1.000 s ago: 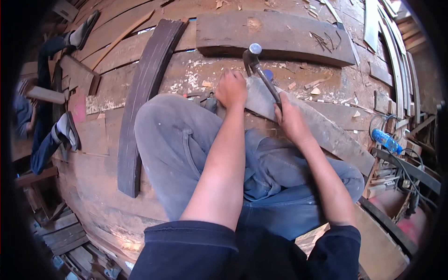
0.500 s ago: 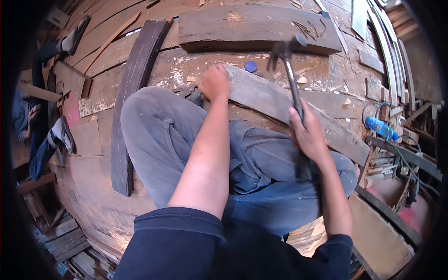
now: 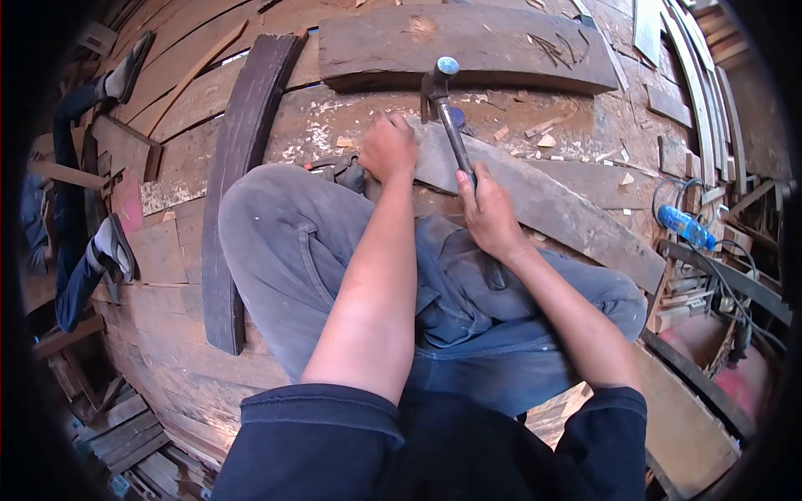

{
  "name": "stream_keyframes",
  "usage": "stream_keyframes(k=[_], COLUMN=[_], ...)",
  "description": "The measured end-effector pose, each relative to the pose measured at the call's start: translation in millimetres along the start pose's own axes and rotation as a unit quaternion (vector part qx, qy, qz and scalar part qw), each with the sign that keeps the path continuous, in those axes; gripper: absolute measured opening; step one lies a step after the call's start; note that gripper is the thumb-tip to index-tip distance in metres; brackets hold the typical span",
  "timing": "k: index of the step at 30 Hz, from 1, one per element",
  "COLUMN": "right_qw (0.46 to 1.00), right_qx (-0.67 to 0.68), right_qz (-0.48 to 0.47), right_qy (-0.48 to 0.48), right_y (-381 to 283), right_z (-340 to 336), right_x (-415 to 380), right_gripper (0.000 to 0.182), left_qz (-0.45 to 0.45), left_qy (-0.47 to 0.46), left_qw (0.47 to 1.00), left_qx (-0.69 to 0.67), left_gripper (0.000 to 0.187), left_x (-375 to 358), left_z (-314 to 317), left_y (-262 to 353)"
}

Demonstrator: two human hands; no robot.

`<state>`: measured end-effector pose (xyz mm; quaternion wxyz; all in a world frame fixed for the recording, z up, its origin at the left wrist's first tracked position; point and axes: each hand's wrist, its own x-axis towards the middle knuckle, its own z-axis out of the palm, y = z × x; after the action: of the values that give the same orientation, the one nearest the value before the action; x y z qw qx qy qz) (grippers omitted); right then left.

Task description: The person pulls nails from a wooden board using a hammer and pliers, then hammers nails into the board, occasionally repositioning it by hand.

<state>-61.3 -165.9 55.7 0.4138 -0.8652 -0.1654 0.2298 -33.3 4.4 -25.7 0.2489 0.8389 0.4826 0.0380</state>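
My right hand is wrapped round the handle of a claw hammer, whose head is raised near the left end of a grey plank. My left hand is closed at that same end of the plank; whatever its fingers pinch is hidden. Just left of it, a dark tool-like object with a bit of orange is partly covered by hand and knee. Behind the hammer, a round blue cap shows in part.
Beyond the plank lies a thick wooden beam with several bent nails on it. A dark board runs along my left knee. Another person's feet are at far left. A blue bottle and cables are at right.
The hammer and my right hand have swung left, bringing the head from over the beam's edge towards my left hand. My left hand has stayed nearly still at the plank's end.
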Motion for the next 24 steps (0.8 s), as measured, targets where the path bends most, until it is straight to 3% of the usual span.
stream_keyframes(k=[7,13,17,24], right_qw=[0.998,0.999,0.998,0.991], right_qx=[-0.053,-0.032,-0.065,-0.13], right_qz=[-0.032,0.034,0.004,0.042], right_qy=[0.034,0.01,0.019,-0.008], right_y=[-3,-10,-4,-16], right_z=[17,19,18,12], right_x=[-1,5,2,2], right_gripper=[0.032,0.038,0.039,0.031], left_qz=[0.003,0.004,-0.008,-0.025], left_qy=[0.004,0.004,0.005,0.006], left_qw=[1.0,1.0,1.0,0.999], left_qx=[-0.008,-0.014,-0.029,-0.035], left_gripper=[0.039,0.04,0.041,0.041], left_x=[0,1,1,2], left_z=[0,0,1,6], left_y=[-1,-2,-2,-5])
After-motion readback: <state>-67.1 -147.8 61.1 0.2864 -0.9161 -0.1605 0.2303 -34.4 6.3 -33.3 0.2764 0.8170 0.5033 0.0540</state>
